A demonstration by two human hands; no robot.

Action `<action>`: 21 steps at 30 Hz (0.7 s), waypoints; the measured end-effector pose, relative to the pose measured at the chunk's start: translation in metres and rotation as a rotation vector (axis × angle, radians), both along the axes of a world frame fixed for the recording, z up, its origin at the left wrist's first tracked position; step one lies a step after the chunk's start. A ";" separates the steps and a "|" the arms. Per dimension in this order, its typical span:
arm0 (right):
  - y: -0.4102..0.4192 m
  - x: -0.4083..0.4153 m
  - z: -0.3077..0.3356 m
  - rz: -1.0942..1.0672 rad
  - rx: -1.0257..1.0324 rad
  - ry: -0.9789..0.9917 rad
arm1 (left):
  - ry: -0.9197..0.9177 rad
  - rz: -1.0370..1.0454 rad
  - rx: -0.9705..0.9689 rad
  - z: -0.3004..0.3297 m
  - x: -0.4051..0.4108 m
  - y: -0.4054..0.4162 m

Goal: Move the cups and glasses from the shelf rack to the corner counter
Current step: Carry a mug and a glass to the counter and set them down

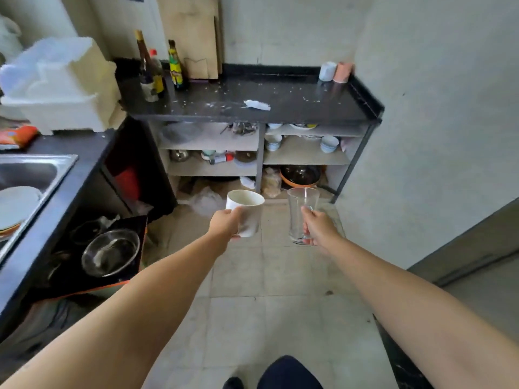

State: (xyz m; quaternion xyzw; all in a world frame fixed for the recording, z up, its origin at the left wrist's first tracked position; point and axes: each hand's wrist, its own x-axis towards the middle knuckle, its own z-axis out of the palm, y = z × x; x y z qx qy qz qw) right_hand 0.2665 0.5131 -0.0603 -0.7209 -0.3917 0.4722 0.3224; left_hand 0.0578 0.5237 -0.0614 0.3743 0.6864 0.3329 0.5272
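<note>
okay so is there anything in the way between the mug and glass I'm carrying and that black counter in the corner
Nothing visible blocks the way. The left hand holds the white mug and the right hand the clear glass over open floor. The counter has bare space mid-right; a white scrap lies centre and two cups stand at the back right.

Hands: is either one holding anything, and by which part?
Left hand holds a white cup around its side; right hand holds a clear glass around its lower side.
</note>
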 end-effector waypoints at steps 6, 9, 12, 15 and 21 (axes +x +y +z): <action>0.064 0.044 0.004 -0.103 0.009 0.018 | -0.042 -0.116 -0.022 -0.008 0.050 0.084; 0.117 0.072 0.002 -0.140 0.026 0.025 | -0.044 -0.166 -0.007 -0.013 0.085 0.140; 0.177 0.104 0.003 -0.142 0.046 0.031 | -0.053 -0.182 0.017 -0.015 0.122 0.203; 0.232 0.135 0.009 -0.129 0.037 0.038 | -0.100 -0.139 -0.002 -0.010 0.156 0.259; 0.346 0.195 0.021 -0.088 0.021 -0.025 | -0.119 -0.075 -0.029 -0.008 0.204 0.370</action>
